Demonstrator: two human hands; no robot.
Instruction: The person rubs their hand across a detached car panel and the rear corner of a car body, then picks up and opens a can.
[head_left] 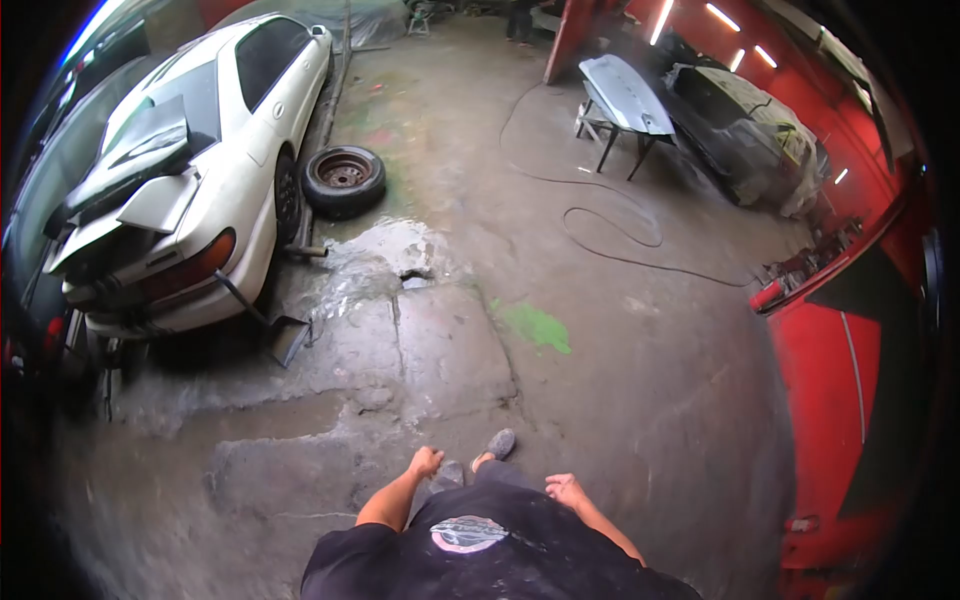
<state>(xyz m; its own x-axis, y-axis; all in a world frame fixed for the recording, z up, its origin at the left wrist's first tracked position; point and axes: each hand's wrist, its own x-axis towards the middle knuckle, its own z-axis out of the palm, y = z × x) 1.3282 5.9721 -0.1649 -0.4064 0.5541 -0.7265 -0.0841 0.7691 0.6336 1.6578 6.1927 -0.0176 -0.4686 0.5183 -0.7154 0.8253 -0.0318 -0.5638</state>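
Observation:
My left hand [427, 462] hangs in front of me, its fingers curled into a loose fist with nothing visible in it. Off to the other side, my right hand [567, 489] is held low with its fingers partly bent and apart, holding nothing. Neither hand touches an object. Between them show my feet in grey shoes [502, 443] on the worn concrete floor [640, 400], one foot ahead of the other.
A white car [240, 150] with loose panels on its rear stands at left, near a tyre on a rusty rim [345, 180] and a long-handled dustpan [288, 340]. A hose [640, 245] snakes across the floor. A silver panel [625, 95] rests on a stand; a red car door [825, 400] is at right.

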